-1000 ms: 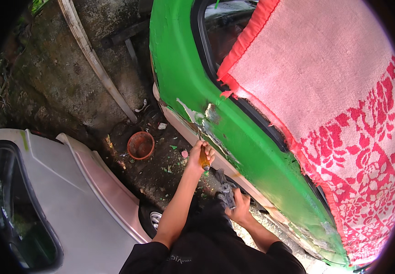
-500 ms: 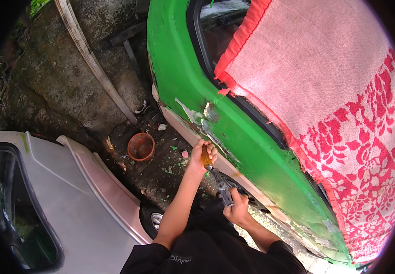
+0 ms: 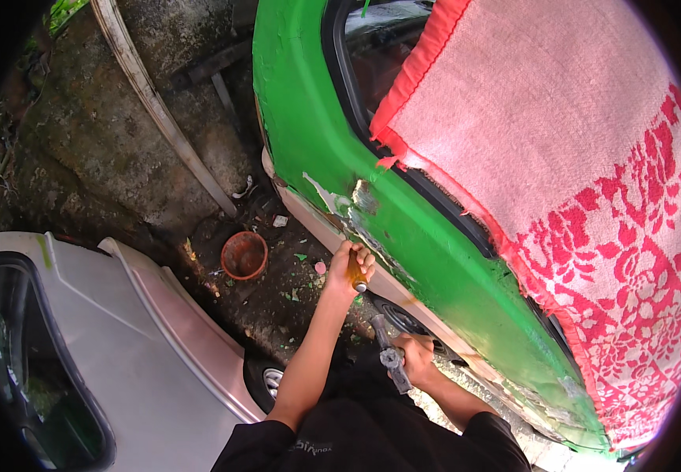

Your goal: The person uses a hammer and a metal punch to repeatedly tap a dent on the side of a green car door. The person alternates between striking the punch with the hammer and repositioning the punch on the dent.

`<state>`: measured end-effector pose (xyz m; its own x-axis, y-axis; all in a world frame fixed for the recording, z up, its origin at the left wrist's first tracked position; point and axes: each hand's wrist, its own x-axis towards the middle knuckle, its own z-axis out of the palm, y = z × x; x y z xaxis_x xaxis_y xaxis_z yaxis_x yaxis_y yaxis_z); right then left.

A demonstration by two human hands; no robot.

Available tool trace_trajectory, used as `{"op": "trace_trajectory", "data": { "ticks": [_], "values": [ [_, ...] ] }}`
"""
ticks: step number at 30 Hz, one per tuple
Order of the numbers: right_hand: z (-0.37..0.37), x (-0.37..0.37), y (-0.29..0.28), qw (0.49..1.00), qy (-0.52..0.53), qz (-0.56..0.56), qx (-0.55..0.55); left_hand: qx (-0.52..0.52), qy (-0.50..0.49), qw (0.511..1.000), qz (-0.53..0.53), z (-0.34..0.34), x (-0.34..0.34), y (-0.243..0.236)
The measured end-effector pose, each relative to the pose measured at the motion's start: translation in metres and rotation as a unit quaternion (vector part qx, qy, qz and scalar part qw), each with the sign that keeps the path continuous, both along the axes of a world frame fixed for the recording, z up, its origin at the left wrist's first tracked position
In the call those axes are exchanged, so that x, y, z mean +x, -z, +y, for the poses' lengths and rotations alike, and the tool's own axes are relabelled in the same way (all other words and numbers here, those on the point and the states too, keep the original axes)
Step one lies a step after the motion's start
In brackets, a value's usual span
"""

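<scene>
My left hand [image 3: 344,269] is closed round the amber handle of a chisel or screwdriver [image 3: 356,274], its metal-capped butt toward me. The tool's far end is hidden by my fingers, next to the damaged lower edge of a green car body panel [image 3: 427,244]. Peeled paint and torn filler [image 3: 360,224] run along that edge just beyond the hand. In my right hand [image 3: 416,355] is a grey metal hammer [image 3: 391,359], gripped by a handle mostly hidden in the fist. The hammer head hangs a short way from the butt, not touching it.
A pink and red floral towel [image 3: 561,149] drapes over the green car at right. A silver car [image 3: 136,330] stands close at left. On the littered ground between sit a reddish-brown bowl [image 3: 244,256] and paint flakes; a long curved strip [image 3: 160,110] leans behind.
The hammer in my right hand has drawn back from the tool's butt, toward my body and slightly right. My left hand stays nearly still on the amber handle.
</scene>
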<state>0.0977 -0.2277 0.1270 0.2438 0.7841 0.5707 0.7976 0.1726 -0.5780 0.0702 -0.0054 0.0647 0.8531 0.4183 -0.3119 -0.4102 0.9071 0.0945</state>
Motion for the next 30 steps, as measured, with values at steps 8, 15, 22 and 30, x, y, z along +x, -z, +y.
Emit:
{"op": "trace_trajectory", "data": {
  "ticks": [8, 15, 22, 30],
  "values": [
    [-0.004, -0.005, 0.006, 0.992, 0.076, 0.020, -0.100, -0.045, -0.019, 0.999, -0.005, 0.020, -0.002, 0.020],
    [-0.001, -0.007, 0.003, 0.978, 0.099, 0.104, -0.149, 0.002, 0.031, 0.999, -0.031, 0.001, -0.016, 0.017],
    [0.008, -0.015, 0.003, 0.979, 0.091, 0.131, -0.129, 0.016, 0.098, 0.994, -0.053, 0.016, -0.032, 0.000],
    [0.010, -0.017, -0.004, 0.961, 0.129, 0.185, -0.158, 0.170, 0.106, 0.971, 0.131, 0.030, -0.065, -0.016]
  ]
}}
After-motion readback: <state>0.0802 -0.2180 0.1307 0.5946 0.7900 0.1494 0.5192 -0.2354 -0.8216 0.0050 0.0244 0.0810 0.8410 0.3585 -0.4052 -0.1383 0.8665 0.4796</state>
